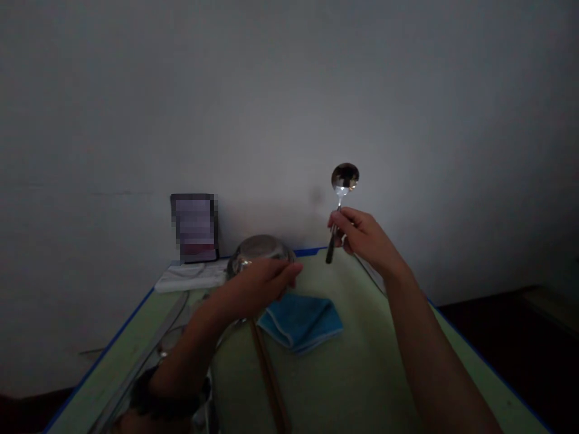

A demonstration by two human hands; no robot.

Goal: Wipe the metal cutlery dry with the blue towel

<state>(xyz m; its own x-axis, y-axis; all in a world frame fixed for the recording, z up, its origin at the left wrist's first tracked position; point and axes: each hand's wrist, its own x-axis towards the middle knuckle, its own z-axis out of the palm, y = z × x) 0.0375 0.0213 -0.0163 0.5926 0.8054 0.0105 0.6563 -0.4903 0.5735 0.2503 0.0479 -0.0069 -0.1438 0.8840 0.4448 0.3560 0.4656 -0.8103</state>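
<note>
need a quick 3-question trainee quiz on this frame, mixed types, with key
1. True or false: the right hand holds the spoon upright, head up.
2. The left hand is nearest to: A) a metal bowl B) a bottle C) a phone.
3. Fill in: the folded cloth on the table is ___.

Key: 1 true; 2 A; 3 blue.
</note>
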